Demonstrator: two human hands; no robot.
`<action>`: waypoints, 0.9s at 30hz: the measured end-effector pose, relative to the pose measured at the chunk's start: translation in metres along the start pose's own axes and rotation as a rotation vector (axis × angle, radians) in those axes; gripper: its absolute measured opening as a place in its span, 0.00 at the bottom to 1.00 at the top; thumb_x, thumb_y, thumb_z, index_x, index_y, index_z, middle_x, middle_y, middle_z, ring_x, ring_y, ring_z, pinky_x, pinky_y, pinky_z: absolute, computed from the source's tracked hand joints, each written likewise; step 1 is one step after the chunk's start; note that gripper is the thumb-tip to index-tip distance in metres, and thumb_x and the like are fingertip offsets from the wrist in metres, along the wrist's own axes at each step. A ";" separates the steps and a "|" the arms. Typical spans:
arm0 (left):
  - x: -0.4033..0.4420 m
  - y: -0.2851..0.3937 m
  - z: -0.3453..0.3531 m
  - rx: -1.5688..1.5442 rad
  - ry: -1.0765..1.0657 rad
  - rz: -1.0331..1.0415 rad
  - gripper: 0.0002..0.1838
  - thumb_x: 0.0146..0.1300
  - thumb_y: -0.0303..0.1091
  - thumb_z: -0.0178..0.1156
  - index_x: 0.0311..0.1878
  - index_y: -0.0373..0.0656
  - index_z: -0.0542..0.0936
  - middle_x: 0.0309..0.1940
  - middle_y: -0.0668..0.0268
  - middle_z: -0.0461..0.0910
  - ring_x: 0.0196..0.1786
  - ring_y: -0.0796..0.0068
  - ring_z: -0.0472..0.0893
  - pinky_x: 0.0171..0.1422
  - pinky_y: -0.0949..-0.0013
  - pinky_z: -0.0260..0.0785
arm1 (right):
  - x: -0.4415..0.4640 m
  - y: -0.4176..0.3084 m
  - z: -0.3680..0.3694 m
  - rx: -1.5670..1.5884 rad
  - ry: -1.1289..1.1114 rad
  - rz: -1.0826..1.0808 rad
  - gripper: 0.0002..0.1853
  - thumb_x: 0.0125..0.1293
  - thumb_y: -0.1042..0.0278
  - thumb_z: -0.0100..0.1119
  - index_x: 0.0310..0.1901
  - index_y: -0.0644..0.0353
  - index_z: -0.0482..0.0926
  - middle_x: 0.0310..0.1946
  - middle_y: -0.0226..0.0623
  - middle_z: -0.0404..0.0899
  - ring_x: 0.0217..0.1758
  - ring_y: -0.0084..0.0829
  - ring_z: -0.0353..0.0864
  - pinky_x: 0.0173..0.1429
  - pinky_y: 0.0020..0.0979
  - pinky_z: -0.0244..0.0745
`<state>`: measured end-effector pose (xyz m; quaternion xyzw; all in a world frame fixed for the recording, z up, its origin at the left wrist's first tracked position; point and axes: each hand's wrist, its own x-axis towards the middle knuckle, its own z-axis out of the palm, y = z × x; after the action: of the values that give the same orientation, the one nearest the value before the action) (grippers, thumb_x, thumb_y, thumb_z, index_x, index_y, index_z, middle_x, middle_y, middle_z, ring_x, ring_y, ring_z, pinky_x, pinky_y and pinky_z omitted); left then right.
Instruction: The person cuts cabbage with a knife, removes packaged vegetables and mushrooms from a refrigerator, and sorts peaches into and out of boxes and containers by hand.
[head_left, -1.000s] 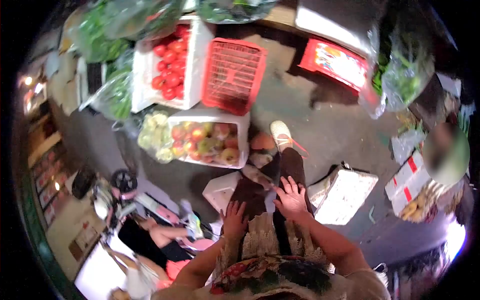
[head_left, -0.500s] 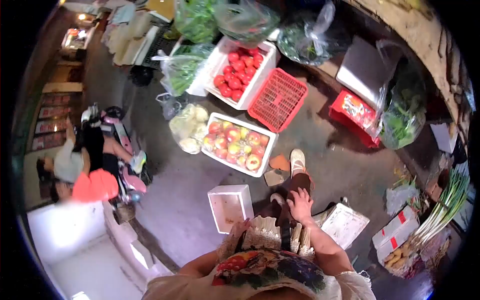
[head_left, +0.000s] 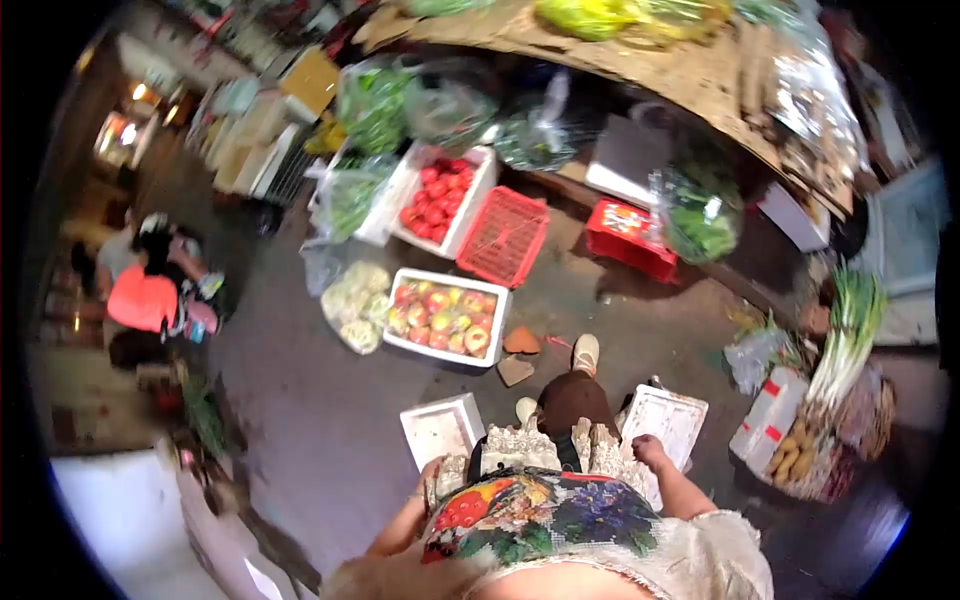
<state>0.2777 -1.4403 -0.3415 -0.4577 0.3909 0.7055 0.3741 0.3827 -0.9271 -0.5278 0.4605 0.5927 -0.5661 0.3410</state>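
Observation:
My right hand [head_left: 650,450] is curled closed with nothing visible in it, in front of a dirty white foam tray [head_left: 680,415]. On the other side, my left hand [head_left: 432,474] is low beside the ruffled cloth at my waist, its fingers mostly hidden. A white foam box [head_left: 442,428] stands on the floor just ahead of it. Farther forward is a white foam box of apples [head_left: 438,325]. Behind it, another foam box holds red tomatoes [head_left: 438,200], with a red plastic crate [head_left: 505,238] alongside.
Bagged cauliflower [head_left: 355,305] lies left of the apples. To the right are a red box [head_left: 630,240], bagged greens [head_left: 700,220], green onions [head_left: 850,335] and potatoes [head_left: 793,453]. A cardboard-covered table [head_left: 690,75] spans the back. A person in orange [head_left: 143,298] is far left.
My right hand has left my thigh, moved right and down, and curled up from spread fingers. My left hand has come into view. The camera view has shifted, showing more of the back table.

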 end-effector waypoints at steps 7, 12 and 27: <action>0.059 0.008 -0.001 0.439 0.037 0.138 0.14 0.69 0.32 0.54 0.53 0.37 0.80 0.42 0.66 0.83 0.40 0.75 0.81 0.47 0.74 0.75 | -0.005 -0.043 -0.031 0.135 0.114 -0.126 0.06 0.62 0.68 0.57 0.37 0.58 0.81 0.27 0.34 0.80 0.27 0.27 0.81 0.29 0.30 0.73; 0.116 0.016 0.063 0.841 0.027 0.303 0.16 0.69 0.30 0.53 0.56 0.37 0.78 0.46 0.65 0.82 0.44 0.76 0.81 0.49 0.74 0.74 | -0.004 -0.084 -0.050 0.272 0.041 -0.379 0.14 0.61 0.63 0.63 0.46 0.59 0.84 0.37 0.37 0.85 0.38 0.31 0.83 0.48 0.33 0.78; 0.263 0.075 0.269 1.159 -0.385 0.358 0.23 0.65 0.27 0.62 0.64 0.37 0.74 0.52 0.65 0.81 0.51 0.77 0.79 0.57 0.74 0.72 | -0.029 0.080 -0.204 0.860 0.475 0.184 0.08 0.67 0.67 0.53 0.45 0.53 0.78 0.29 0.31 0.80 0.26 0.27 0.81 0.27 0.31 0.73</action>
<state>0.0371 -1.1862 -0.4989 0.0263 0.7055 0.5005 0.5011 0.4909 -0.7358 -0.5040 0.7259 0.3237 -0.6063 0.0244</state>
